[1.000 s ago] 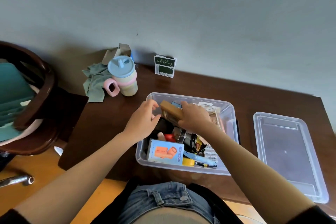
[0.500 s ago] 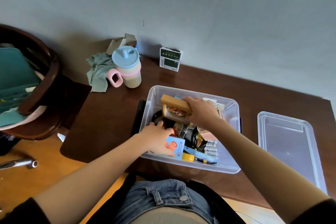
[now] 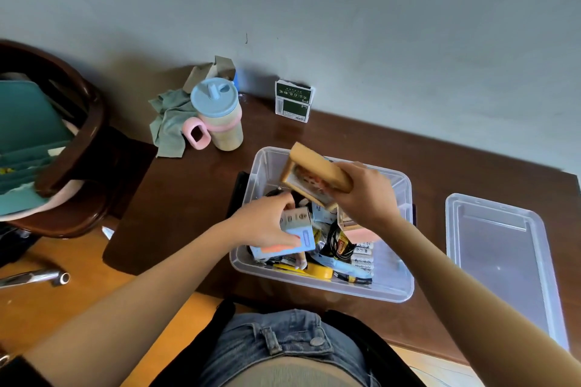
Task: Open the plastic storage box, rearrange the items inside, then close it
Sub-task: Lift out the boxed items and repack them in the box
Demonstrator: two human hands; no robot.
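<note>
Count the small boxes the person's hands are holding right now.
2. The left hand grips a light blue cardboard box inside the clear plastic storage box; the right hand holds a tan wooden box above it.

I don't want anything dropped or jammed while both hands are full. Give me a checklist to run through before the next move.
1. Right hand grips wooden frame firmly: ok.
2. Left hand holds blue carton: ok.
3. Frame clear of the storage box rim: ok.
4. Free spot inside for both: cannot tell, contents crowded.
5. Lid set aside on table, right of box: ok.
6. Cup clear of the arms: ok.
</note>
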